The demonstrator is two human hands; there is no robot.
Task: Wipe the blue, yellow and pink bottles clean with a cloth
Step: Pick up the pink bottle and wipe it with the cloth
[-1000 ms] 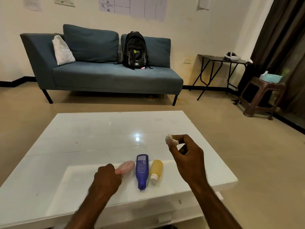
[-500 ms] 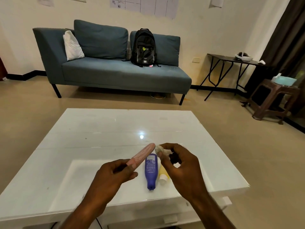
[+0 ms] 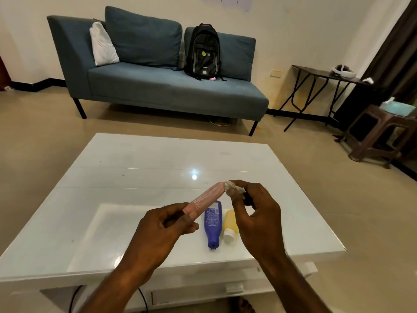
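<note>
The left hand (image 3: 162, 224) holds the pink bottle (image 3: 207, 197) raised above the white tabletop (image 3: 135, 177), fingers curled round its near end. The right hand (image 3: 255, 213) pinches a small wadded cloth (image 3: 232, 189) against the bottle's far tip. The blue bottle (image 3: 213, 222) and yellow bottle (image 3: 230, 224) lie side by side below. Wiping of bottle 1 of 3 seems underway; next, the cloth likely needs drawing along its length.
</note>
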